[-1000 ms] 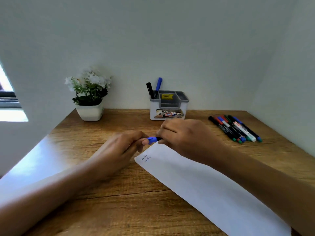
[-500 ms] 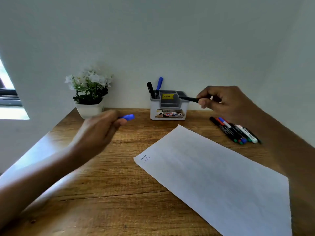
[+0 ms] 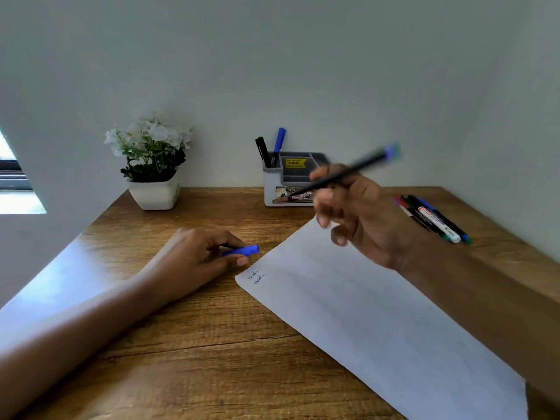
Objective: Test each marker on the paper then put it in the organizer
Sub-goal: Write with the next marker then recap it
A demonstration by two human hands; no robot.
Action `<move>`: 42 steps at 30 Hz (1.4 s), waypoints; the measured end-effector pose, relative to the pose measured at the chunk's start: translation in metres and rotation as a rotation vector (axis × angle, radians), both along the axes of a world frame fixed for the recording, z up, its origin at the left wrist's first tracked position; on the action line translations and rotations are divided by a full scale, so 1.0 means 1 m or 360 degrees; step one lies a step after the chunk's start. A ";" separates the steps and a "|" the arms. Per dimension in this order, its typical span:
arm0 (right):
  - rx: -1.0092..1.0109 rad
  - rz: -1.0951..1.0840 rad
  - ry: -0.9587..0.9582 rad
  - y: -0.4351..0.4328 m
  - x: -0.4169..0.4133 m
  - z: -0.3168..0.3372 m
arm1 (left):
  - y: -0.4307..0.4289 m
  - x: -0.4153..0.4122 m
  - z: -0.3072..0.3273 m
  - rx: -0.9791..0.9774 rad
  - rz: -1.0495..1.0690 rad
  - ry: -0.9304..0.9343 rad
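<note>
My right hand (image 3: 360, 213) grips an uncapped black marker with a blue end (image 3: 357, 169), held in the air above the far corner of the white paper (image 3: 378, 313), tip pointing left and down. Its blue cap (image 3: 242, 250) is pinched in my left hand (image 3: 200, 256), which rests on the table just left of the paper. Two small scribbles (image 3: 256, 277) sit at the paper's left corner. The grey and white organizer (image 3: 281, 189) stands at the back, holding a black marker (image 3: 262, 151) and a blue marker (image 3: 279, 142).
Several loose markers (image 3: 436, 219) lie in a row at the right, behind my right wrist. A white pot with white flowers (image 3: 153, 171) stands at the back left. The wooden table (image 3: 212, 359) meets walls at the back and right.
My right hand came down and back from beside the organizer to above the paper's far corner, turning the marker. My left hand lowered with the cap to the table beside the paper.
</note>
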State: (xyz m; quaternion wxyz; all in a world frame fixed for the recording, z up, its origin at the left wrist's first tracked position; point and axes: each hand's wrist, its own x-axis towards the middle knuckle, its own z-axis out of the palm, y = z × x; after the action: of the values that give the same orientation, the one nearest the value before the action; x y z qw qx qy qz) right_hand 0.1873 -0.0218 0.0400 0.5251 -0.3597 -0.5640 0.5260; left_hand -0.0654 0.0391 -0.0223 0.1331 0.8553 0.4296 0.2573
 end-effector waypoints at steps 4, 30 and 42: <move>-0.0068 -0.0170 -0.0329 -0.011 -0.023 -0.024 | 0.000 -0.002 0.002 -0.0117 -0.0073 0.0007; -0.0193 -0.0119 -0.0698 -0.004 -0.036 -0.057 | 0.002 -0.003 0.002 -0.0143 -0.0145 0.0099; -0.0240 -0.0136 -0.0695 -0.003 -0.036 -0.057 | 0.001 -0.002 0.002 -0.0156 -0.0156 0.0059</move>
State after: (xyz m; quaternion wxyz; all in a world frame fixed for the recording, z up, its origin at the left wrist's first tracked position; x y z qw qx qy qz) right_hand 0.1514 -0.0244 -0.0166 0.3842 -0.5268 -0.6075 0.4537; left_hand -0.0672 0.0405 -0.0206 0.1795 0.8724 0.4016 0.2132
